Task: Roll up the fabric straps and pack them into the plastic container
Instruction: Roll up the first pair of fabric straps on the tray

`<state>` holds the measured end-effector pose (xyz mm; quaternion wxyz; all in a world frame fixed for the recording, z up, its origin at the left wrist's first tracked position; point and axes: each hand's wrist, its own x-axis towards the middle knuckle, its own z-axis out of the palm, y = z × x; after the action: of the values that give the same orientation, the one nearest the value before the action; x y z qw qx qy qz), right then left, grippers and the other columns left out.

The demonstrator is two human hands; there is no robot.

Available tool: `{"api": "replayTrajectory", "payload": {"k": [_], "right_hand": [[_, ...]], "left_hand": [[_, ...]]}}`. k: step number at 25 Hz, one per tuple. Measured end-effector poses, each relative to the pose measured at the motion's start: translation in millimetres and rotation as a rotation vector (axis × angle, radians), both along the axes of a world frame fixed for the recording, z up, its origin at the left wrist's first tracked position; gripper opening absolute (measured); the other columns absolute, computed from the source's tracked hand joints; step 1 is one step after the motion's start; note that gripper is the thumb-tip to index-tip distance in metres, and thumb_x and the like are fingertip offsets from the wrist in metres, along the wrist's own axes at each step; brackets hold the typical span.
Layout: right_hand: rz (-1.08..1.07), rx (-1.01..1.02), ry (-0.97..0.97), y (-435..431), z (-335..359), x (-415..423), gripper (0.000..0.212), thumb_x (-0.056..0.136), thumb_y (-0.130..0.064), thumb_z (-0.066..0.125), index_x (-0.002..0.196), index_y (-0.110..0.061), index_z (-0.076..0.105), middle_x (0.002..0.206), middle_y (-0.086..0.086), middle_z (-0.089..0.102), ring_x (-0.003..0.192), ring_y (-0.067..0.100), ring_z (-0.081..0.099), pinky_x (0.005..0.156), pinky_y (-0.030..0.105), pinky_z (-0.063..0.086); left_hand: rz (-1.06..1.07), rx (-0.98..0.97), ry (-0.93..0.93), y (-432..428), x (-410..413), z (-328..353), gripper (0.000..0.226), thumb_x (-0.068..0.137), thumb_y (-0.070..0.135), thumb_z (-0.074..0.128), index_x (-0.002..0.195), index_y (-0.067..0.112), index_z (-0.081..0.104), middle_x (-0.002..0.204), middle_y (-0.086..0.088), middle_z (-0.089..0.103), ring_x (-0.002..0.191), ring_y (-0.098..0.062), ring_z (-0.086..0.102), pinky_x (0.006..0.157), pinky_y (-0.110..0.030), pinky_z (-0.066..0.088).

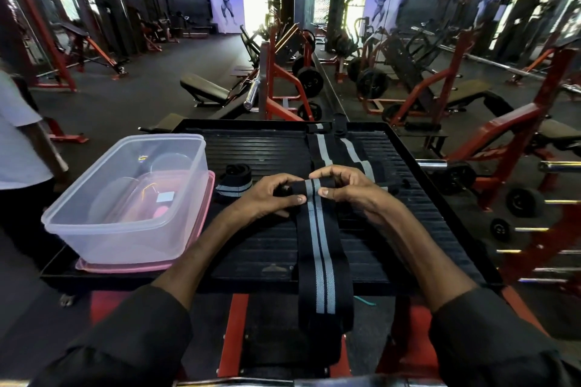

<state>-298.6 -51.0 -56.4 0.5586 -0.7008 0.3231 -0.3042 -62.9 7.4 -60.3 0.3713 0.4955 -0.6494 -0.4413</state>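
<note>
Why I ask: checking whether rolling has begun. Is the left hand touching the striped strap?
Touching. The head view shows the left hand pinching the rolled end of the striped strap, thumb on its near face, no gap.

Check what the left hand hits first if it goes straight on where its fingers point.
The left hand points right and grips the strap's rolled end, so that roll comes first; just beyond it is the right hand, gripping the other side. Depth is unsure from one view.
</note>
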Motion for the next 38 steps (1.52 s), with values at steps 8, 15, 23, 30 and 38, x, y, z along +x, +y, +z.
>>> {"api": "replayTrajectory", "payload": {"k": [8, 15, 23, 30, 38], "right_hand": [[-0.096, 0.251, -0.084, 19, 15, 2, 0.029, 0.091, -0.018, 0.070, 0.118, -0.026, 0.072, 0.120, 0.001, 0.075, 0.111, 0.020, 0.063, 0.097, 0.044, 0.044], [-0.078, -0.036, 0.227, 32, 8, -1, 0.027, 0.097, -0.038, 0.066, 0.119, -0.023, 0.069, 0.118, -0.002, 0.068, 0.104, 0.015, 0.059, 0.084, 0.035, 0.046], [-0.041, -0.105, -0.048, 44, -1, -6, 0.034, 0.087, -0.002, 0.075, 0.121, -0.004, 0.068, 0.112, 0.010, 0.071, 0.104, 0.014, 0.065, 0.094, 0.035, 0.054], [-0.143, 0.242, -0.156, 49, 11, -1, 0.034, 0.087, -0.018, 0.073, 0.121, -0.024, 0.070, 0.123, 0.000, 0.074, 0.110, 0.016, 0.064, 0.086, 0.035, 0.046], [-0.244, 0.021, -0.144, 62, -6, 15, 0.035, 0.098, -0.043, 0.064, 0.117, -0.014, 0.070, 0.118, 0.011, 0.074, 0.113, 0.030, 0.069, 0.095, 0.043, 0.054]], "left_hand": [[0.126, -0.211, -0.042, 12, -5, -9, 0.045, 0.075, 0.016, 0.087, 0.117, 0.021, 0.070, 0.116, 0.007, 0.071, 0.112, -0.007, 0.065, 0.099, -0.026, 0.051], [0.127, -0.241, -0.099, 20, -10, -7, 0.046, 0.075, 0.007, 0.085, 0.113, 0.024, 0.068, 0.113, 0.010, 0.068, 0.099, 0.011, 0.062, 0.087, -0.012, 0.049], [-0.005, -0.108, -0.118, 21, -9, -7, 0.040, 0.082, 0.022, 0.082, 0.120, 0.024, 0.067, 0.116, 0.002, 0.071, 0.109, -0.011, 0.068, 0.095, -0.028, 0.056], [0.152, -0.402, -0.094, 34, -13, -10, 0.045, 0.073, 0.011, 0.088, 0.114, 0.019, 0.069, 0.108, 0.013, 0.070, 0.104, 0.009, 0.063, 0.091, -0.007, 0.044], [0.209, -0.446, -0.031, 39, -20, -8, 0.047, 0.079, 0.006, 0.082, 0.121, 0.020, 0.065, 0.119, 0.010, 0.068, 0.113, -0.002, 0.063, 0.105, -0.028, 0.050]]}}
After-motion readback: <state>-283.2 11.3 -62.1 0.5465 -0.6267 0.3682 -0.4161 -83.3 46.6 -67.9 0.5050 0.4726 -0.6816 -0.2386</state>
